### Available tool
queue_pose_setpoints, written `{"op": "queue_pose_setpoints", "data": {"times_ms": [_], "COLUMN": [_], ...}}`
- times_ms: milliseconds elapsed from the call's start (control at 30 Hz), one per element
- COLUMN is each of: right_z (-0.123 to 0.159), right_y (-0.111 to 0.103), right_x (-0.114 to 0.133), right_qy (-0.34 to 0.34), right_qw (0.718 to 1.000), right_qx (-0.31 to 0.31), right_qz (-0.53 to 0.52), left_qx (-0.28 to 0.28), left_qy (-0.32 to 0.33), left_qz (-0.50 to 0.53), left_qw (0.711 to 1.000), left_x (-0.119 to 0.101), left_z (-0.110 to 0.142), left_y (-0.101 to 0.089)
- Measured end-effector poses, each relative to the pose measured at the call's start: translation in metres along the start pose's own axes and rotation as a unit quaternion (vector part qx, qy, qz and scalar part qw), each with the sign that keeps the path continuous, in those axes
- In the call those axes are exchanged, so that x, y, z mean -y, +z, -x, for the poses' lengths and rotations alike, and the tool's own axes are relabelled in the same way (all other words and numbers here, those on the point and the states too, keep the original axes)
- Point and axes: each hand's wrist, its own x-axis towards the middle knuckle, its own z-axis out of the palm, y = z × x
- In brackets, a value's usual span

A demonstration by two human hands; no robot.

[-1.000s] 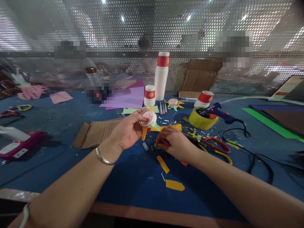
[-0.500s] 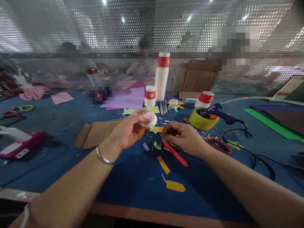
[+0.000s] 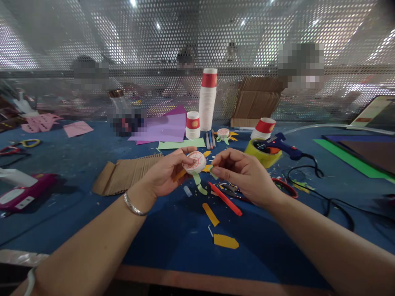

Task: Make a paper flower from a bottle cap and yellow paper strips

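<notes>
My left hand (image 3: pixel 163 172) grips a cut-off paper cup bottom (image 3: pixel 196 162), white with red lines drawn on its face, my thumb resting on top. A light green paper strip (image 3: pixel 196 178) hangs from its lower edge, and an orange strip (image 3: pixel 180 175) sticks out beside my fingers. Just to the right, my right hand (image 3: pixel 242 172) pinches a small light green paper piece (image 3: pixel 212 171) between thumb and fingertips, close to the cup's edge. Below lie a loose green paper piece (image 3: pixel 202 189), a red pen-like stick (image 3: pixel 226 200) and yellow-orange paper pieces (image 3: pixel 226 241).
A glue gun (image 3: pixel 282 146) rests on a yellow tape roll (image 3: pixel 262 158) at right, its cord trailing. Behind stand stacked paper cups (image 3: pixel 207 102), markers (image 3: pixel 210 139) and a similar decorated cup bottom (image 3: pixel 223 132). Cardboard (image 3: pixel 128 174) lies left, red-handled scissors (image 3: pixel 285 188) right.
My right hand has lifted the small green piece up toward the cup bottom. My left hand has tilted the cup bottom and shifted it slightly right and down.
</notes>
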Motion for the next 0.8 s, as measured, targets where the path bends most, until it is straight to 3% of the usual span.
{"op": "queue_pose_setpoints", "data": {"times_ms": [333, 800], "right_z": [0.0016, 0.0020], "right_y": [0.0016, 0.0000], "right_x": [-0.0011, -0.0005], "right_qy": [0.023, 0.013], "right_qw": [0.999, 0.999], "right_qx": [0.034, 0.042], "right_qz": [-0.006, 0.013], "left_qx": [0.079, 0.065], "left_qy": [-0.006, -0.001], "left_qz": [-0.028, -0.036], "left_qw": [0.996, 0.997], "left_x": [0.0020, 0.0040], "left_z": [0.0024, 0.0024], "left_y": [-0.0008, -0.0021]}}
